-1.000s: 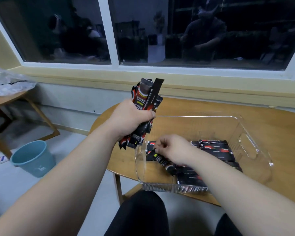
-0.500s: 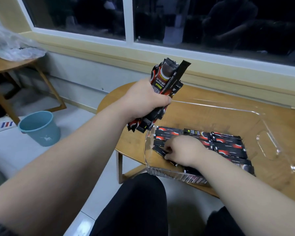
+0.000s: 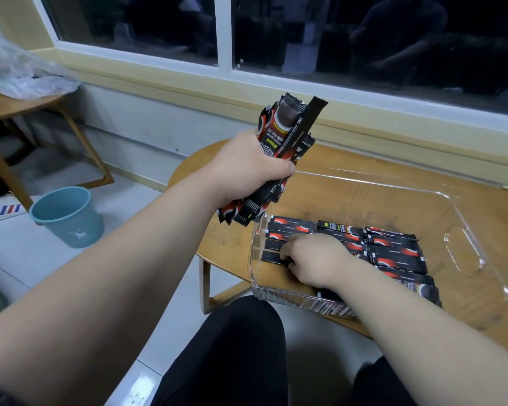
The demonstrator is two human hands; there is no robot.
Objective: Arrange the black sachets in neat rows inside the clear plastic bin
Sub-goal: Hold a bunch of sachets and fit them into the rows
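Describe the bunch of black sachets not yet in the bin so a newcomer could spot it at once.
Find the round wooden table below the window, then the clear plastic bin on it. By the bin's far left corner, the left hand grips a bunch of black sachets. Unlike the sachets lying flat in rows inside the bin, these stand upright and fanned, in the air.

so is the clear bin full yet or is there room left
Partly full: black sachets lie flat across its near floor; the far part of the clear bin is bare.
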